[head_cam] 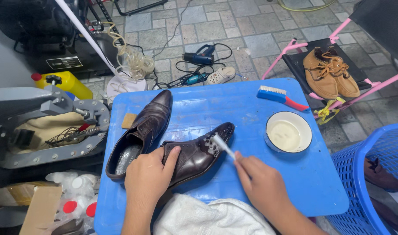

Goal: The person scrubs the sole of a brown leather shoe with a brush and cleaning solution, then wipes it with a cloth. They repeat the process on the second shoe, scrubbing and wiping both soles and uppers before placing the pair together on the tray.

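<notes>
Foam dots the toe of the dark brown shoe, which lies on the blue worktop. Left hand clamps its heel end, bracing it. Right hand, fingers closed on a small white brush, sets bristles there. Just beyond that hand sits a bowl of pale liquid; beyond the left, the second shoe.

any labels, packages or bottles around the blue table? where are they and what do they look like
Label plate: small dark rectangle with pale print, on the black machine at upper left.
Yellow bottle: red cap, on the floor left of the table.
Clear bottles: red caps, lower left.
Cardboard piece: plain brown, bottom left corner.
</notes>
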